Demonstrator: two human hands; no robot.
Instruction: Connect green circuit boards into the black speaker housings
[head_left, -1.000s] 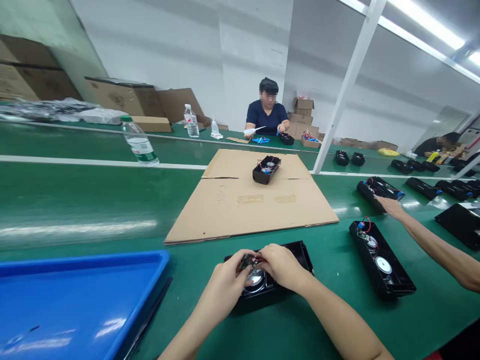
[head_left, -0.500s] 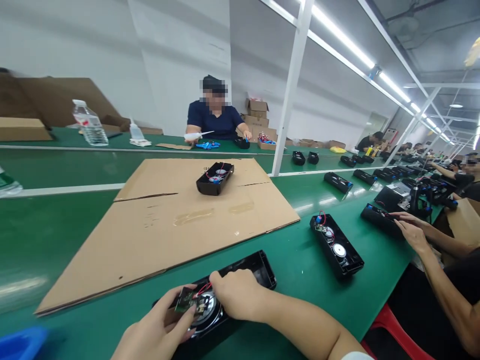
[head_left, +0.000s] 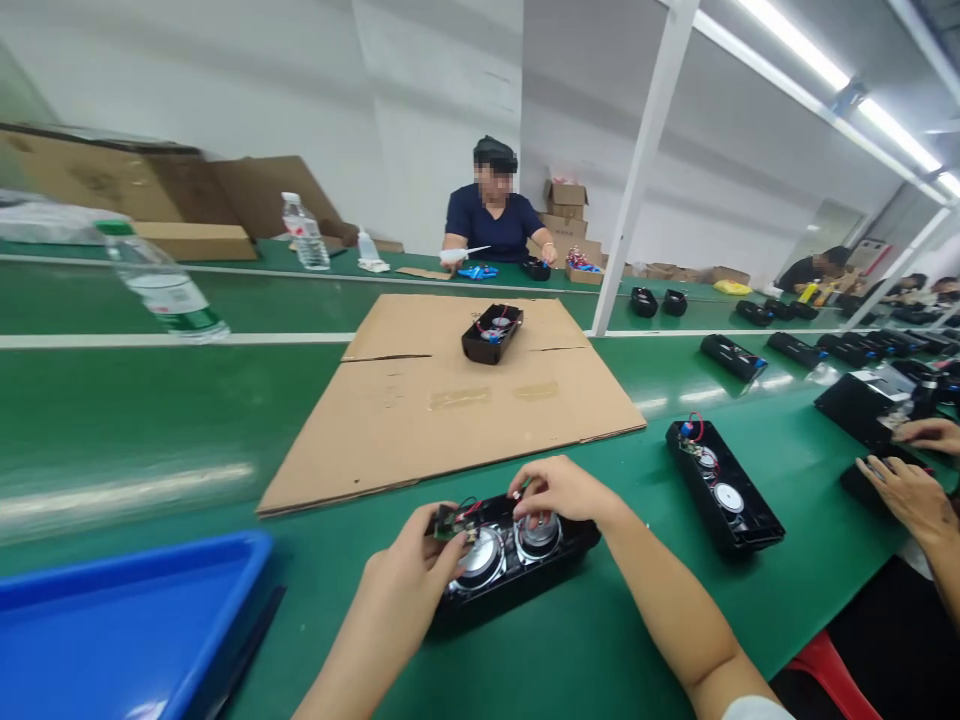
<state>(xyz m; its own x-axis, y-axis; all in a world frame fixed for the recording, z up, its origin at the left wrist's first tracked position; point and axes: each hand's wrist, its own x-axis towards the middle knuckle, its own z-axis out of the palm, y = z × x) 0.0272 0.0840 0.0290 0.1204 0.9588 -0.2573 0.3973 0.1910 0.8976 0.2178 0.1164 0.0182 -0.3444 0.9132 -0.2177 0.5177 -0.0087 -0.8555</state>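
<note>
- Black speaker housing (head_left: 525, 578): I have it lying open side up on the green table (head_left: 600, 640), on the near side of the cardboard sheet (head_left: 450, 430), with two round silver speakers (head_left: 481, 556) showing inside.
- My left hand (head_left: 420, 560) grips a small green circuit board (head_left: 450, 522) between thumb and fingers, above the left end of the housing; red and dark wires (head_left: 471, 506) run from the board.
- My right hand (head_left: 559, 492) is over the far edge of the housing, fingers curled, the tips beside a tiny wire end. From my view I cannot tell whether they pinch it.
- To my right, a second open housing (head_left: 724, 490) lies on the green table, with white-centred speakers, red wires and a blue connector.
- A third open housing (head_left: 491, 335) sits on the far half of the cardboard sheet.
- On my left I have the rim of a blue tray (head_left: 142, 560), and farther off a green-capped bottle (head_left: 166, 285).
- Across the table, a person (head_left: 495, 220) in a dark blue top holds a white bottle with a thin nozzle (head_left: 459, 256).
- At the right edge, a co-worker's hands (head_left: 904, 490) are at another black housing (head_left: 870, 490).
</note>
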